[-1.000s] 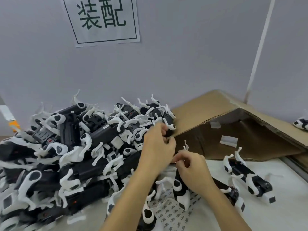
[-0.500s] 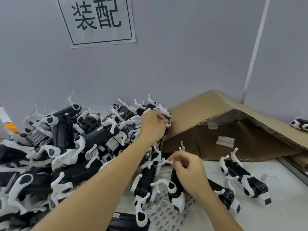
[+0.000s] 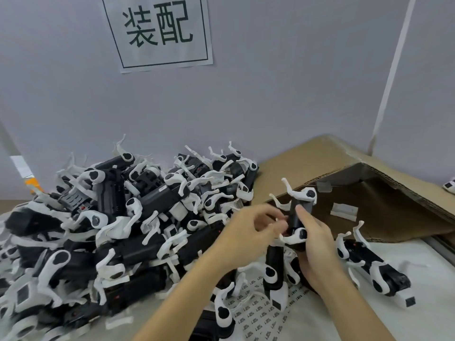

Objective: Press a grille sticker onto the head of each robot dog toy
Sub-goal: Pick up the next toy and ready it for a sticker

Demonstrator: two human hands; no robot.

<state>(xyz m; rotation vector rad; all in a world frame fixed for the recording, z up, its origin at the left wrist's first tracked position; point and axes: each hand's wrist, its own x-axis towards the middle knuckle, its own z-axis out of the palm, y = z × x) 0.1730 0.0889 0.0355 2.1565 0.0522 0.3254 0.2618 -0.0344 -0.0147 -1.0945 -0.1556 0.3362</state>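
Note:
My right hand (image 3: 317,244) grips a black robot dog toy (image 3: 299,212) with white legs, held upright in front of the cardboard, thumb on its body. My left hand (image 3: 248,232) is just left of it with its fingers curled toward the toy's side. Motion blur hides whether they pinch anything. A white sticker sheet (image 3: 258,311) with small dark grille stickers lies on the table below the hands. Another toy (image 3: 273,274) lies on the sheet under my hands.
A big pile of black-and-white robot dog toys (image 3: 118,217) fills the left half of the table. One toy (image 3: 374,269) lies alone at the right. A folded cardboard box (image 3: 332,158) leans against the wall behind. A printed sign (image 3: 160,30) hangs on the wall.
My left hand came back from the top of the pile toward the middle. A toy now stands upright in my right hand, which moved up and right.

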